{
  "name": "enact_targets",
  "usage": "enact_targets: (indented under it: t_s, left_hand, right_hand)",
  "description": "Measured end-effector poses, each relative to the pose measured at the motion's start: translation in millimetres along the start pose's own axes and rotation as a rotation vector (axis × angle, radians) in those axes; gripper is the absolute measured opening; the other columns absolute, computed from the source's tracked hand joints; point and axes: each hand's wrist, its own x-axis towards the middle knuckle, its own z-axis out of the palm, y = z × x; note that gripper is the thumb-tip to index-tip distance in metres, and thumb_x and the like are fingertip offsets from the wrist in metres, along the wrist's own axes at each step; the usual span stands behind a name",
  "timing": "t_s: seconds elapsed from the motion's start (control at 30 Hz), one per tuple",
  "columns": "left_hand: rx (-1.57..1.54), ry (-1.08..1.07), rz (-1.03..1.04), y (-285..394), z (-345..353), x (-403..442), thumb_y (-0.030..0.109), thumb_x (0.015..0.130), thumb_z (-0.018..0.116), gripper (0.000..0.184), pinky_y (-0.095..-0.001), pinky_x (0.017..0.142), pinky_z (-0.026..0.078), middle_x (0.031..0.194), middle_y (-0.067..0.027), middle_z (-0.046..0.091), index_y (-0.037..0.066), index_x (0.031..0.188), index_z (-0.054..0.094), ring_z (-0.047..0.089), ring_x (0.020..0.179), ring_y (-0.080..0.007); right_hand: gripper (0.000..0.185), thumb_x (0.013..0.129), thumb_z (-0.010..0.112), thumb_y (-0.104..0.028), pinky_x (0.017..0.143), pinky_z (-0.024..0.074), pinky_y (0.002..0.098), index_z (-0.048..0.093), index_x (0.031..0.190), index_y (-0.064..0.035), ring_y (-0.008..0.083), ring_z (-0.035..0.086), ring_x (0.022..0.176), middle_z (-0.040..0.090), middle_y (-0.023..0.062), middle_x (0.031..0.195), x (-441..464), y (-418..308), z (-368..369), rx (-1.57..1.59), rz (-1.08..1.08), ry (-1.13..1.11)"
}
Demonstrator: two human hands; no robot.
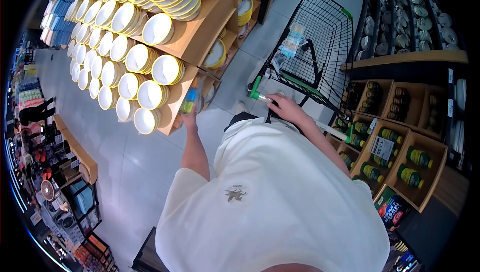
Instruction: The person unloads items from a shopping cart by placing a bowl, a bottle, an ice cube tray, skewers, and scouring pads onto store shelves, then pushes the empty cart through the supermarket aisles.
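Note:
My left hand (189, 118) is raised beside the shelf of bowls, its fingers closed around a small blue, yellow and green package (190, 100). The package's kind is not clear at this size. My right hand (282, 106) is wrapped over the handle (259, 96) of a black wire shopping cart (327, 27) with green corners. Inside the cart, near the handle end, lies a pale blue and white plastic-wrapped pack (293, 41).
To the left, a wooden display shelf (186, 54) carries stacked white bowls (157, 29) with yellow rims. On the right stand wooden bins (425, 172) of green-labelled jars (419, 157), below racks of dishes. Grey tiled floor (145, 157) runs between the displays. Another person in dark clothes (36, 113) is far left.

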Motion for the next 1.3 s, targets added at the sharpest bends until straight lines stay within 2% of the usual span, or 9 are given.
enact_targets:
  t_s: [0.17,0.37,0.47,0.57,0.73,0.87,0.97,1.07,1.3]
  left_hand:
    - [0.080,-0.021,-0.069,-8.1,-4.3,25.7,0.024,0.079,0.084,0.037,-0.0278,0.066,0.047,0.086,-0.0031,0.064,0.000,0.101,0.067,0.057,0.073,-0.0123]
    - [0.293,0.057,-0.045,-34.7,-6.9,65.7,0.034,0.078,0.084,0.061,-0.0377,0.088,0.048,0.114,-0.0122,0.067,-0.006,0.119,0.064,0.063,0.098,-0.0248]
    - [0.433,0.148,-0.053,1.5,5.3,40.0,0.038,0.078,0.084,0.068,-0.0382,0.096,0.045,0.125,-0.0150,0.064,-0.005,0.125,0.061,0.061,0.110,-0.0280]
    - [0.290,0.112,0.089,-23.1,2.9,57.7,0.041,0.081,0.080,0.068,-0.0385,0.097,0.045,0.129,-0.0163,0.062,-0.004,0.129,0.059,0.060,0.113,-0.0293]
    - [0.468,0.145,-0.013,17.9,12.5,38.9,0.041,0.088,0.072,0.064,-0.0391,0.096,0.046,0.128,-0.0205,0.063,-0.004,0.130,0.057,0.061,0.113,-0.0323]
    - [0.481,0.192,-0.095,-9.4,8.4,71.0,0.042,0.086,0.075,0.068,-0.0387,0.101,0.044,0.136,-0.0233,0.058,-0.003,0.133,0.055,0.056,0.121,-0.0355]
    - [0.350,0.169,-0.062,-13.5,8.4,71.3,0.042,0.087,0.073,0.066,-0.0386,0.100,0.044,0.136,-0.0228,0.058,-0.002,0.133,0.056,0.057,0.122,-0.0348]
    - [0.462,0.095,0.128,-25.1,1.8,82.2,0.042,0.087,0.072,0.065,-0.0372,0.100,0.044,0.134,-0.0222,0.059,-0.002,0.133,0.056,0.057,0.121,-0.0342]
    - [0.417,0.155,0.075,-38.8,-0.2,86.5,0.035,0.090,0.071,0.057,-0.0360,0.096,0.046,0.130,-0.0201,0.062,-0.002,0.131,0.057,0.060,0.117,-0.0311]
  right_hand:
    - [0.038,0.098,0.057,-0.026,0.092,0.0498,0.0432,0.058,0.128,-0.0039,0.0398,0.061,0.106,0.063,0.0206,0.120,0.9,1.2,5.5,-0.014,-0.017,0.030]
    - [0.038,0.098,0.057,-0.026,0.094,0.0492,0.0428,0.057,0.130,-0.0047,0.0396,0.061,0.109,0.062,0.0204,0.123,2.3,4.0,9.2,-0.011,0.011,0.038]
    - [0.040,0.097,0.058,-0.026,0.095,0.0489,0.0426,0.056,0.131,-0.0056,0.0395,0.061,0.110,0.061,0.0203,0.125,2.1,7.8,12.8,-0.002,0.032,0.032]
    - [0.041,0.097,0.058,-0.027,0.096,0.0485,0.0423,0.055,0.132,-0.0064,0.0395,0.061,0.110,0.061,0.0200,0.126,-0.5,3.7,13.3,0.017,0.066,0.037]
    - [0.041,0.097,0.058,-0.027,0.096,0.0481,0.0422,0.055,0.133,-0.0068,0.0393,0.061,0.110,0.061,0.0200,0.126,1.1,5.9,13.4,0.039,0.090,0.023]
    - [0.042,0.098,0.058,-0.028,0.097,0.0476,0.0426,0.054,0.133,-0.0060,0.0394,0.060,0.112,0.061,0.0206,0.126,1.3,8.3,13.9,0.041,0.110,0.019]
    - [0.043,0.098,0.057,-0.030,0.098,0.0471,0.0426,0.055,0.133,-0.0052,0.0393,0.059,0.113,0.061,0.0208,0.126,0.0,12.4,15.3,0.041,0.107,0.028]
    - [0.043,0.099,0.057,-0.032,0.098,0.0469,0.0424,0.055,0.132,-0.0047,0.0392,0.059,0.114,0.061,0.0207,0.126,-1.2,16.5,14.6,0.047,0.102,0.043]
    - [0.042,0.099,0.057,-0.032,0.098,0.0478,0.0434,0.058,0.130,-0.0043,0.0389,0.060,0.112,0.063,0.0197,0.125,-7.9,25.1,16.4,0.083,0.134,0.060]
